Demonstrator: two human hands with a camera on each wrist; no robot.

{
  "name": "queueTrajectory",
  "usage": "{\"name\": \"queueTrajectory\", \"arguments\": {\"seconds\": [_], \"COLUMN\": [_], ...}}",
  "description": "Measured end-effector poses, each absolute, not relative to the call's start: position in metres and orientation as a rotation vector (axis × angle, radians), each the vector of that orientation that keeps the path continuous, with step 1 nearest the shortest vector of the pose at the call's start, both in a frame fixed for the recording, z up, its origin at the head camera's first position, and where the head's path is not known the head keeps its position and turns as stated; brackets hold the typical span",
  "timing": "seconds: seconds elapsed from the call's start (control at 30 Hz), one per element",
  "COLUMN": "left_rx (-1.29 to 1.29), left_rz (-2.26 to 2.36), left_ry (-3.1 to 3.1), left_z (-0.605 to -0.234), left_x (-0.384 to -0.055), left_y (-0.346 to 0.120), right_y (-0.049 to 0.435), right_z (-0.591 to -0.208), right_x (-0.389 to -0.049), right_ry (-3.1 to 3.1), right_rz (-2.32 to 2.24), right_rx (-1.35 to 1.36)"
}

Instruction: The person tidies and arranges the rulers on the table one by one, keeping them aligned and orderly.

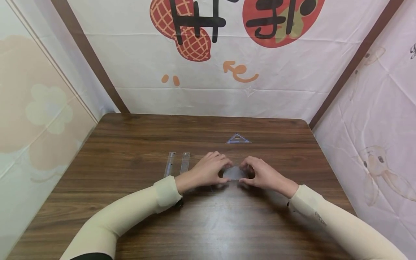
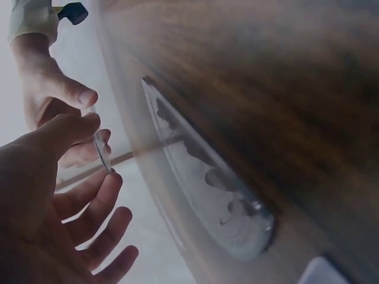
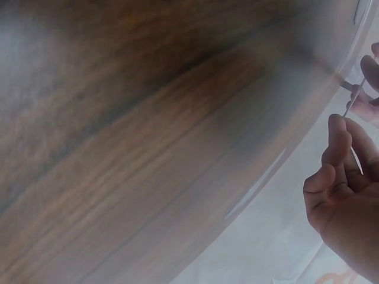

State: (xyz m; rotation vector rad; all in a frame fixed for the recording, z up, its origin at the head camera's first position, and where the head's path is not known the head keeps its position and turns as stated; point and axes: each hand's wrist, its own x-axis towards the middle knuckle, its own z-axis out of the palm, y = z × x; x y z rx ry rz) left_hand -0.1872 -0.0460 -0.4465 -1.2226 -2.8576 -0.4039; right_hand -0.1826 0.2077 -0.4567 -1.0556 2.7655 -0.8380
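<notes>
Between my two hands, a clear half-round protractor [image 1: 234,173] is held over the middle of the table, its straight edge toward me. My left hand [image 1: 209,169] pinches one end between thumb and fingers. The opposite end is gripped by my right hand [image 1: 264,174], thumb in front and fingers curled behind. In the left wrist view the protractor [image 2: 102,152] appears nearly edge-on, with the left hand's lower fingers spread beneath it. The right wrist view catches only its thin edge [image 3: 354,99] beside the right fingertips.
Two clear rulers lie left of my hands, an outer ruler [image 1: 169,165] and an inner ruler [image 1: 185,162]. A clear set square [image 1: 238,138] rests farther back on the brown wooden table [image 1: 276,133]. Patterned cloth [image 1: 211,97] hangs behind the table and along both sides.
</notes>
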Motion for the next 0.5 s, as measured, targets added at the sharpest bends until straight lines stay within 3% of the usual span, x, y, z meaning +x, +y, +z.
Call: {"name": "queueTrajectory", "arguments": {"seconds": [0.5], "left_rx": [-1.264], "left_rz": [-0.364], "left_ry": [-2.834], "left_z": [-0.454], "left_x": [-0.173], "left_y": [-0.055], "right_y": [0.197], "right_z": [-0.461], "right_x": [-0.173], "right_ry": [2.690], "right_rz": [-0.858], "right_rx": [-1.112]}}
